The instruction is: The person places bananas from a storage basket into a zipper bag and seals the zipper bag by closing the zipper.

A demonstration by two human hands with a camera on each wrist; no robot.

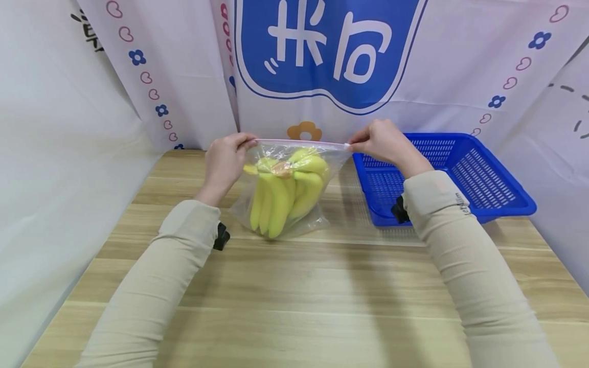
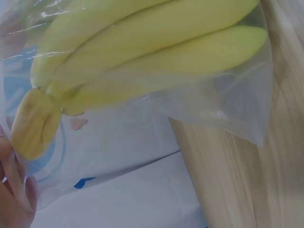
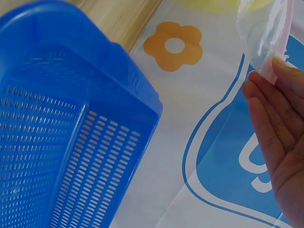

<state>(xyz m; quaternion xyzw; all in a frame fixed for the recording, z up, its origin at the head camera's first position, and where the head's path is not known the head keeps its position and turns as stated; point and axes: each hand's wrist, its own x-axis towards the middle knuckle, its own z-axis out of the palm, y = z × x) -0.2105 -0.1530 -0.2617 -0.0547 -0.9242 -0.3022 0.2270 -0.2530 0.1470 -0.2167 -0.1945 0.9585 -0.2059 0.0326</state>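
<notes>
A clear zip bag (image 1: pixel 338 159) with a pink zip strip along its top holds a bunch of yellow bananas (image 1: pixel 278 202). My left hand (image 1: pixel 225 161) pinches the bag's top left corner in the head view. At the opposite top corner, by the white end of the strip, my right hand (image 1: pixel 384 143) pinches the plastic between thumb and finger. The right wrist view shows that hand (image 3: pixel 280 114) at the bag corner. Through the film in the left wrist view, the bananas (image 2: pixel 156 47) and their stem end (image 2: pixel 35 123) show close up.
A blue perforated basket (image 1: pixel 506 197) stands on the wooden table (image 1: pixel 294 306) at the right, partly behind my right forearm. Behind the table hangs a white cloth (image 1: pixel 193 76) with a blue sign and an orange flower print.
</notes>
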